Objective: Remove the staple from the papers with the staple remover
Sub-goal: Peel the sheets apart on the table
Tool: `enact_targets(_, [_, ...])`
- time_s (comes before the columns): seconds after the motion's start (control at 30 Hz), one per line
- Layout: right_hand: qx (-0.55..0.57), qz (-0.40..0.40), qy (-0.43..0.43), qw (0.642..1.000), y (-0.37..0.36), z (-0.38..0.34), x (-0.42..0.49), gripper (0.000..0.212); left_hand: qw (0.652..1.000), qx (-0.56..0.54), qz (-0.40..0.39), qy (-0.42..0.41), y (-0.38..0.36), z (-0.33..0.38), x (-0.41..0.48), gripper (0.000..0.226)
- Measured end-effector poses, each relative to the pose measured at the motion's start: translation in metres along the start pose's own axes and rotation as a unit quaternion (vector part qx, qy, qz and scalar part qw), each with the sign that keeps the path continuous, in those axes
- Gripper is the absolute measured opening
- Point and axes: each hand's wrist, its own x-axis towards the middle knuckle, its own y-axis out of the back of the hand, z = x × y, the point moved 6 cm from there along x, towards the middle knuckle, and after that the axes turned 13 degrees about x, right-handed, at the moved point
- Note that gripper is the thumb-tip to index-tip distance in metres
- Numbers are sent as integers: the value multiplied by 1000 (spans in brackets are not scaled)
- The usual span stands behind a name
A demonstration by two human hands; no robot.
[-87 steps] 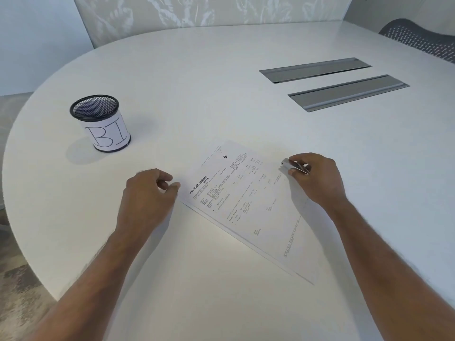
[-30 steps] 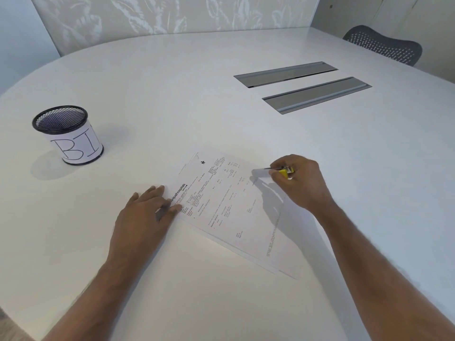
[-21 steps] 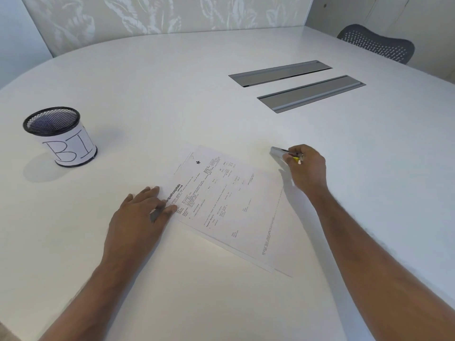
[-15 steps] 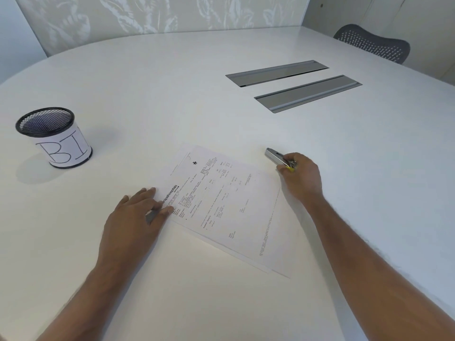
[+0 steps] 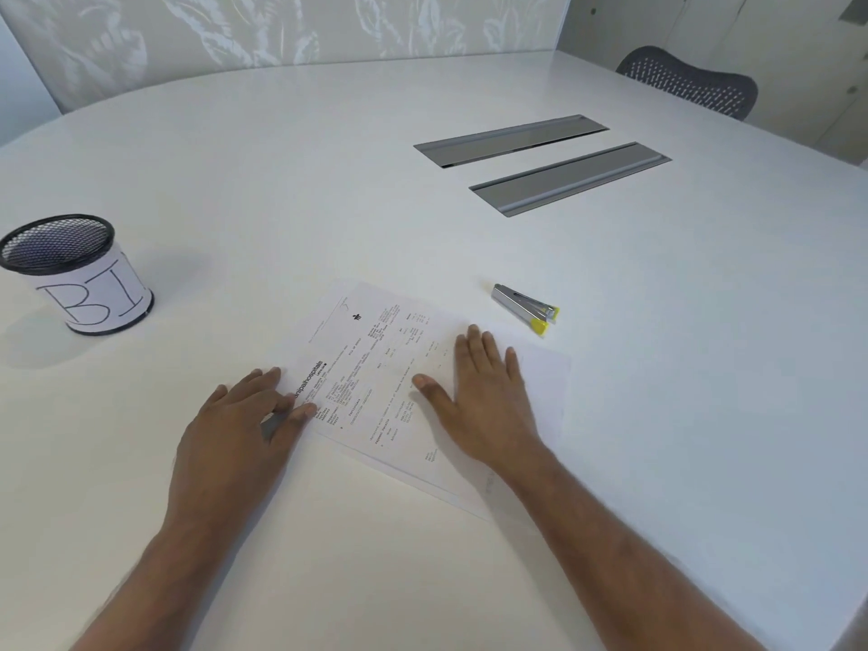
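1. The white oval tabletop (image 5: 282, 180) fills most of the view and carries everything below.
2. The white printed papers (image 5: 375, 368) lie flat and skewed on the tabletop in front of you. A lower sheet shows past the top one along the right and near edges. The bold heading beside your left fingertips reads "…nipalhospitals", with its start covered. The rest of the print is too small to read. No staple can be made out in them.
3. Your left hand (image 5: 235, 434) lies palm down, fingers straight and relaxed. Its fingertips rest on the left edge of the papers and grasp nothing.
4. Your right hand (image 5: 484, 397) lies flat on the right part of the papers, fingers straight and slightly spread, thumb out to the left. It presses the sheets and holds nothing.
5. Two grey metal slot covers (image 5: 512, 140) are set side by side into the tabletop at the far right, well apart from the papers.
6. The black wire-mesh cup (image 5: 75, 274) stands upright at the far left. A white paper label is wrapped round it with "BI" handwritten on it.
7. The silver metal staple remover with yellow tips (image 5: 525, 308) lies on the tabletop just beyond your right fingertips. It is near the far right corner of the papers, and neither hand touches it.
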Motion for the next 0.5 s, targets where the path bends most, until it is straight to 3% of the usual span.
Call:
enact_targets(0.33, [40,-65,152,985,-14,-32,-14,80,1000,-1,5,3,-1,0,0,21])
enact_targets(0.5, [45,15,5,999,11,6,7,83,1000,-8,4,-3,-1,1,0,18])
